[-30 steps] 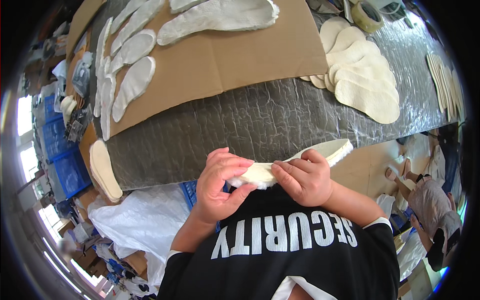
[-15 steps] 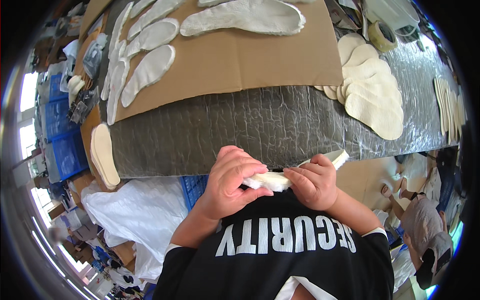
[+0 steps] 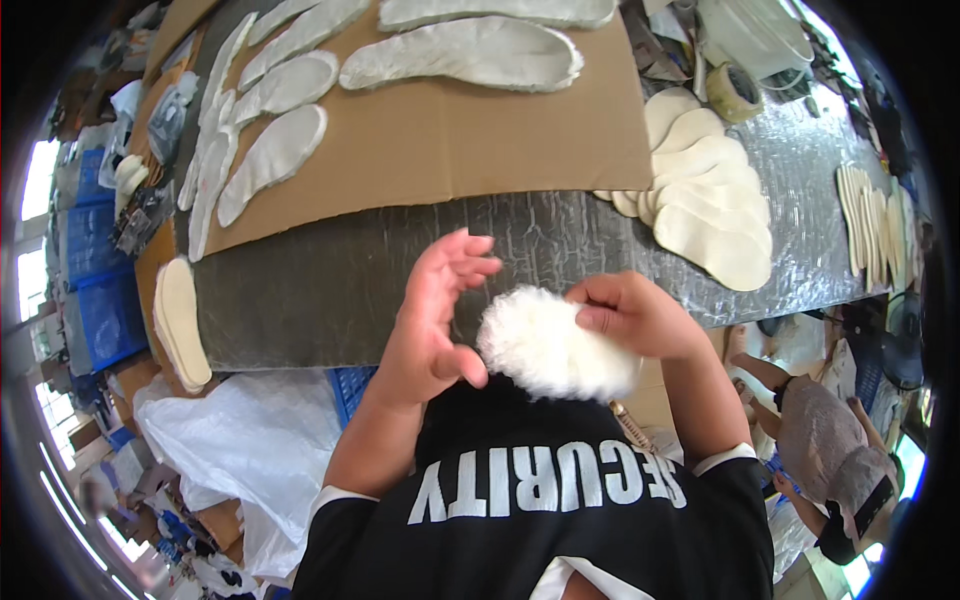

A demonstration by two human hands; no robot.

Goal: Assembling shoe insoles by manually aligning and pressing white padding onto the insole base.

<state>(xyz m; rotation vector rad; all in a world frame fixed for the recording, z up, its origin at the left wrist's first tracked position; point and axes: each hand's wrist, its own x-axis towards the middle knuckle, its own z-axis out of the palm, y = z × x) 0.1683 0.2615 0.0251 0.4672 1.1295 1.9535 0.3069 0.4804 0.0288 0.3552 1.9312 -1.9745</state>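
A white fleecy insole (image 3: 560,345) hangs over the table's near edge, its fluffy side showing. My right hand (image 3: 635,312) pinches it by the upper right edge, thumb on the fleece. Just left of it, my left hand (image 3: 432,315) is raised with fingers spread, apart from the insole and holding nothing. Farther off, a cardboard sheet (image 3: 470,150) bears several pale, fleece-edged insoles (image 3: 465,55). To the right, smooth cream insoles (image 3: 715,215) lie in a fanned, overlapping pile.
The table (image 3: 300,300) has a dark, wrinkled plastic cover. More cream insoles (image 3: 182,325) lie at its left edge, and a row (image 3: 868,225) at far right. A tape roll (image 3: 735,92) sits by a translucent tub (image 3: 755,35). White plastic sheeting (image 3: 235,430) hangs below left; another person (image 3: 830,430) is at right.
My left hand has let go of the insole and opened, moving up. The insole has turned from edge-on to fleece side showing, still in my right hand.
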